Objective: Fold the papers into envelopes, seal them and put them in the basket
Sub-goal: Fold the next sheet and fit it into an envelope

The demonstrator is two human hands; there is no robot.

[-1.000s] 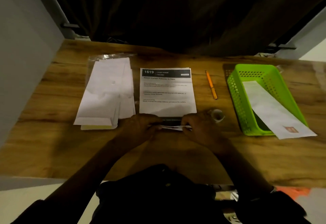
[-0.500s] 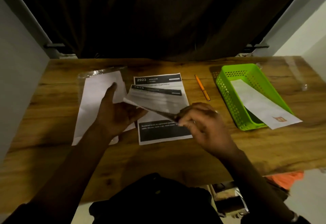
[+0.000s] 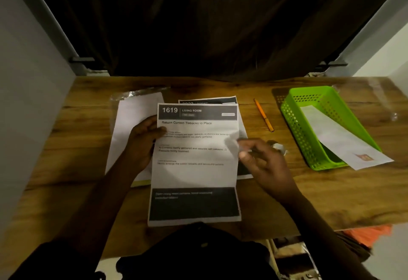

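Paper [image 3: 194, 169] held unfolded over counter [image 3: 331, 191] centre, long axis near-far. Left hand [image 3: 143, 143] grips its left edge, thumb on top; right hand [image 3: 265, 162] pinches right edge, fingers curled, blurry.

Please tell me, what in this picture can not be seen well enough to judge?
Head view:
- Second sheet: mostly covered by the 1619 sheet; number unreadable.
- Right hand: motion-blurred at the sheet's edge; grip unclear.
- Shiny object: half hidden behind that hand.
- Basket floor: covered by the envelope.

Printed sheet [image 3: 194, 169] — "1619 LIVING ROOM", "Return Curtain Tiebacks to Place".
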